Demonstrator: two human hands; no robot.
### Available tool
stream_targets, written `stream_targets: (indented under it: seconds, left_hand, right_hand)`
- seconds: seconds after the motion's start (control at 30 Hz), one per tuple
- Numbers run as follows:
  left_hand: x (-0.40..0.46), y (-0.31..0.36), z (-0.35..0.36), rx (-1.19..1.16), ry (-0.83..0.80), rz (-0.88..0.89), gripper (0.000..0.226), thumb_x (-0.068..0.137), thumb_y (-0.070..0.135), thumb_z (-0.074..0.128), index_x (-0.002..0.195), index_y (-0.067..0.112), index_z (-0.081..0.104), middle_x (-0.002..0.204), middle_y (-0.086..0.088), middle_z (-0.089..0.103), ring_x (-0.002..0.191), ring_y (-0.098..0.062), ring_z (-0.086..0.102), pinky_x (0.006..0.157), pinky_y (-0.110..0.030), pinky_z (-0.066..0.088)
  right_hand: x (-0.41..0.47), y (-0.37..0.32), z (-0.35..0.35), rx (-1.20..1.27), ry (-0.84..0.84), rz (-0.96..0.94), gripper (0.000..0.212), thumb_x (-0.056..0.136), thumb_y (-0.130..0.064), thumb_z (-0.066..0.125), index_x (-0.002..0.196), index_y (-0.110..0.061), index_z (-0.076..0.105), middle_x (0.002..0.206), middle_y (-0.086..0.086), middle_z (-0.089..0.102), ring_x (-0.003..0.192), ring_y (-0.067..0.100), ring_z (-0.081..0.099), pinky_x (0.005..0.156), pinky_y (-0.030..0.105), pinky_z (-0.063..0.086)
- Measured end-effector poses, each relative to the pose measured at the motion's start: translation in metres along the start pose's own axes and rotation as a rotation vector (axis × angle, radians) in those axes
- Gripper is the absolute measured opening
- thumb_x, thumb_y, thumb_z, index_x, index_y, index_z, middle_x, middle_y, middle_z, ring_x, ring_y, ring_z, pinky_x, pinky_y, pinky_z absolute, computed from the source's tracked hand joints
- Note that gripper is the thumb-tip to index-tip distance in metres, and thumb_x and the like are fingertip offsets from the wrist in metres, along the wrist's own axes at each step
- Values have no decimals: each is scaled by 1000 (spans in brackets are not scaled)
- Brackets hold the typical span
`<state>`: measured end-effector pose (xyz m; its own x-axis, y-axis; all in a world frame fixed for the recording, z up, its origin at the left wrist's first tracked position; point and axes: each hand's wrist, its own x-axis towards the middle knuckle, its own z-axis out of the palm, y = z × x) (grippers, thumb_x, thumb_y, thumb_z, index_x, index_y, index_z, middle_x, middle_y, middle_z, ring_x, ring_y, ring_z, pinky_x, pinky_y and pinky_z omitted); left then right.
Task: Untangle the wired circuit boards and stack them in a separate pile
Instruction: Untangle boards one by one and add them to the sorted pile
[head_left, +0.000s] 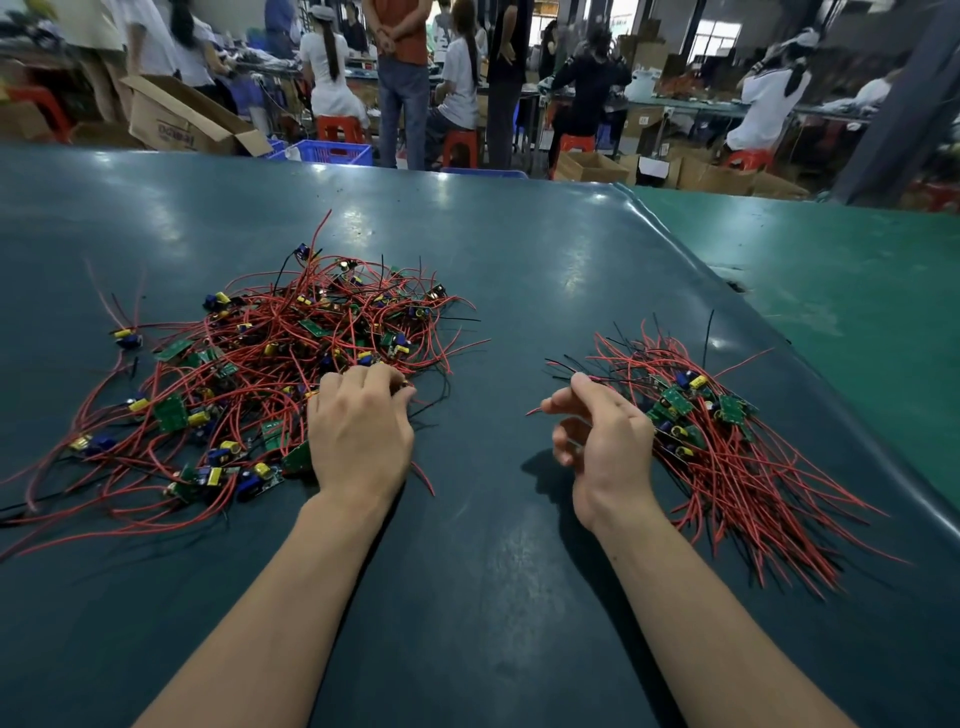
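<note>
**Red-wired boards in two heaps**

Tangled circuit boards (270, 374) lie left on the dark mat (519, 291); the sorted pile (717, 431) lies right. Left hand (361, 431) curls into the tangle's edge; right hand (602, 436) hangs loosely curled beside the pile, a grasp not discernible.

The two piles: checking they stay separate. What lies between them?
In the head view, bare table between tangled pile and sorted pile; nearer, the right hand hangs there.

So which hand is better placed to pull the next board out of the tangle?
Probably the left hand: it already rests on the near edge of the tangled pile, fingers curled into the red wires. The right hand is beside the sorted pile, across a gap of bare table.
</note>
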<state>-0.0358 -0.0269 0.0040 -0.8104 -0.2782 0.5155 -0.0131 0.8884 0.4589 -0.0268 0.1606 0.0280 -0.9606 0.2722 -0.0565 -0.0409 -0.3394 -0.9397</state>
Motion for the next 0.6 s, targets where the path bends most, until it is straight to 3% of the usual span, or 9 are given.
stream_targets:
  seconds: [0.13,0.27,0.37,0.43,0.5,0.6]
  left_hand:
    - [0,2,-7,-140,254,46,15,94,15,63,100,2,66,104,-17,59,93,-35,56,81,-42,45]
    - [-4,15,-14,-287,437,233,15,97,9,58,101,-5,62,102,-19,60,92,-24,55,75,-27,44]
    - [-15,27,-14,-429,265,581,13,93,1,60,102,-7,65,105,-17,62,98,-24,58,89,-27,46]
    - [-21,33,-11,-446,100,695,18,89,-1,64,105,-6,68,108,-18,62,100,-29,61,92,-33,49]
    - [-23,33,-8,-474,34,685,21,85,-2,69,106,-4,70,111,-18,61,103,-29,62,91,-35,51]
    - [-23,32,-6,-617,54,539,21,83,7,73,103,1,69,108,-11,59,101,-19,60,81,-27,52]
  right_hand:
    - [-2,2,2,-65,-102,8,32,94,-18,59,63,-10,62,66,6,69,40,12,45,38,18,28]
    - [-6,6,8,-170,-380,91,33,94,-35,60,72,-13,70,78,8,72,44,15,50,38,18,32]
    - [-7,8,13,-103,-513,157,39,81,-52,60,83,-16,75,81,3,72,48,15,56,37,19,37]
    - [-4,8,11,-27,-508,101,25,80,-43,64,79,-21,76,72,-1,67,50,12,56,37,18,37]
    - [-2,7,8,13,-462,53,15,79,-31,67,79,-20,77,70,0,66,51,10,56,37,18,38]
    - [0,6,6,27,-429,25,11,82,-19,68,87,-13,75,80,6,72,54,13,60,37,19,41]
